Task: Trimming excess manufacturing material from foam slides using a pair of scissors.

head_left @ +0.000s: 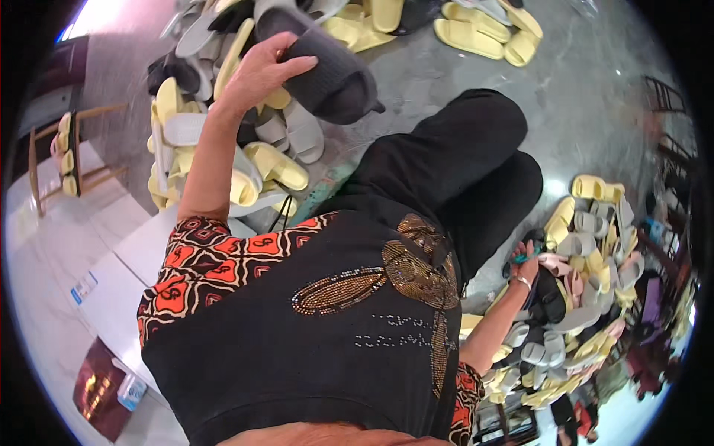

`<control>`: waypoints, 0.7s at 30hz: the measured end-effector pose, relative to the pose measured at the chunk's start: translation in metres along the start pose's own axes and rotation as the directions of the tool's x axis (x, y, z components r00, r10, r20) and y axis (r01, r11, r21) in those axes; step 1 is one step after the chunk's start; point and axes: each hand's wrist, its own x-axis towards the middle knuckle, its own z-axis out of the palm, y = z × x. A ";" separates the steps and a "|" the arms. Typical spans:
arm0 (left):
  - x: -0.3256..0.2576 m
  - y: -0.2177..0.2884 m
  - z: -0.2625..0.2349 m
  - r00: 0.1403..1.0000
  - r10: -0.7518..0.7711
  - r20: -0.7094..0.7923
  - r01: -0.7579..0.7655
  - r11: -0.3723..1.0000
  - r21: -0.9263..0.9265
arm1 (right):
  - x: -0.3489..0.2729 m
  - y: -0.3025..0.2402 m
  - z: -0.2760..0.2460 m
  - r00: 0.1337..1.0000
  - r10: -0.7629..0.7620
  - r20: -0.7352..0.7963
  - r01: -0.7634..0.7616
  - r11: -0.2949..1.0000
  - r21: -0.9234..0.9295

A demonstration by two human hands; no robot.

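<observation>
My left hand (260, 70) is raised at the upper left and grips a dark grey slide slipper (327, 70) over a heap of yellow, grey and white slippers (223, 149). My right hand (526, 262) reaches down at the right into a second heap of slippers (587, 267) and is closed around a small teal object (529, 257), its fingers next to a pink slipper (554, 262) and a black slipper (550, 296). My black top and trousers (446, 178) fill the middle of the view.
More yellow slippers (483, 30) lie on the grey floor at the top. A wooden chair (63, 160) with yellow slippers on it stands at the left. White flat boxes (111, 290) and a dark red package (100, 386) lie at the lower left.
</observation>
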 end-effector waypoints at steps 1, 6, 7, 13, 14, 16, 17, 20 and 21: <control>0.005 0.031 0.014 0.999 0.026 0.026 -0.025 1.000 -0.011 | -0.003 0.002 -0.003 0.997 -0.006 0.074 0.004 0.999 0.033; 0.003 0.160 0.082 0.844 0.506 0.177 -0.484 0.861 -0.155 | -0.029 0.010 -0.004 0.996 -0.094 -0.007 0.094 0.992 0.081; 0.007 0.177 0.090 0.632 0.709 0.313 -0.710 0.691 -0.131 | -0.034 0.012 -0.007 0.996 -0.086 -0.020 0.088 0.991 0.097; -0.006 0.215 0.155 -0.086 0.626 0.775 -0.850 0.359 -0.385 | -0.057 0.025 -0.017 0.992 -0.049 -0.118 0.075 0.972 0.223; -0.010 0.206 0.169 -0.166 0.532 0.830 -0.836 0.370 -0.405 | -0.058 0.026 -0.022 0.990 -0.047 -0.136 0.077 0.970 0.229; -0.023 0.185 0.191 -0.186 0.489 0.852 -0.845 0.363 -0.393 | -0.061 0.029 -0.027 0.974 -0.146 -0.172 0.179 0.965 0.193; -0.030 0.175 0.201 -0.182 0.447 0.876 -0.860 0.360 -0.362 | -0.062 0.030 -0.029 0.963 -0.194 -0.186 0.226 0.959 0.170; -0.054 0.141 0.238 -0.180 0.487 0.855 -0.856 0.350 -0.380 | -0.068 0.010 -0.046 0.954 -0.225 -0.199 0.275 0.922 0.275; -0.058 0.137 0.241 -0.150 0.500 0.853 -0.862 0.357 -0.360 | -0.081 -0.006 -0.040 0.947 -0.293 -0.132 0.319 0.905 0.282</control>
